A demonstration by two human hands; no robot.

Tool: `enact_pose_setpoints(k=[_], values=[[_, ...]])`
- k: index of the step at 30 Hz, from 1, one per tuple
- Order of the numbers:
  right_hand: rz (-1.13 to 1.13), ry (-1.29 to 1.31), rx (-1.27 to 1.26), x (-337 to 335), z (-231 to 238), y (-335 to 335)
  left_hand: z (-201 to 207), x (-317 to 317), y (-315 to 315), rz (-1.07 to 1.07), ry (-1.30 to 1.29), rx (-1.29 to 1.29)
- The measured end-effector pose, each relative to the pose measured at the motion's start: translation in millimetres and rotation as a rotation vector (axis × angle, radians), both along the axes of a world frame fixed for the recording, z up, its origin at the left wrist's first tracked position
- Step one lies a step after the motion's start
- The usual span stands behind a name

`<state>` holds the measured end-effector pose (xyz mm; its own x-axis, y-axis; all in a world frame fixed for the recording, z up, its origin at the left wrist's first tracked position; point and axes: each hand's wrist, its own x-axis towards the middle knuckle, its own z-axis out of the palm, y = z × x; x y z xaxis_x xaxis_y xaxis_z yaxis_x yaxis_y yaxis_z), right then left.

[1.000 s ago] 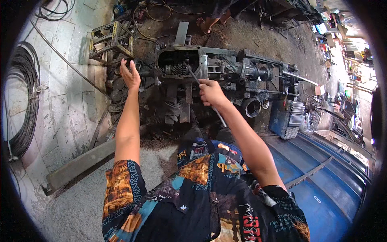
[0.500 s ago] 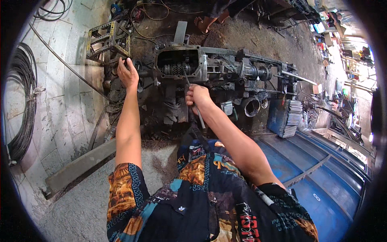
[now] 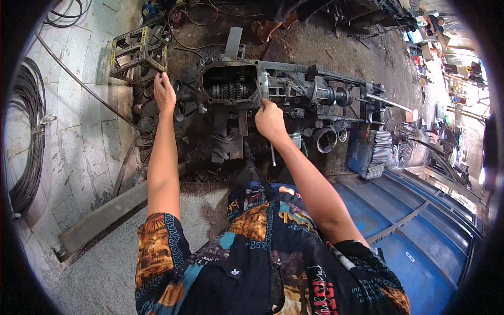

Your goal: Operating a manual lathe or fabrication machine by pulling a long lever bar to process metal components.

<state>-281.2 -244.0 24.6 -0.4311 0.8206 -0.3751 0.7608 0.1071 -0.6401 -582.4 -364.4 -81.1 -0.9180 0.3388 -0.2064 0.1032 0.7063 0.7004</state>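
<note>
Biggest thing here is the gearbox, lying on the ground on the far side of the person's feet. Its long axis runs left to right: shaft end to the left, long tail section to the right, cut-out opening facing up. Doesn't look like it's budged over the last second. Left of it sits a metal stand made of angle bars, also where it was. The gears show through the opening, lined up along that same left-right axis.

Right hand is clenched around a rod and has slid right to the housing's near right corner; half a second ago it was further left. Left hand is loose and opened out near the stand, barely shifted; can't tell if it's touching anything.

Thinnest of the lot, the metal rod points near to far, near end tipped slightly right. Earlier its far tip was over the gears; now that end is hard to make out.
</note>
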Motion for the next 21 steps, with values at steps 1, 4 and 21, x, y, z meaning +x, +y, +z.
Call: enact_pose_setpoints(k=[1,4,21], values=[[0.006,0.004,0.023,1.8,-1.6,-1.3,0.1,1.9,-1.0,-0.001,-0.001,-0.005],[0.002,0.003,0.048,-1.8,-9.3,0.1,2.3,8.1,2.5,0.035,0.007,0.038],[0.039,0.119,-0.024,5.2,2.6,9.8,-14.4,6.2,-16.2,-0.027,0.545,0.146]])
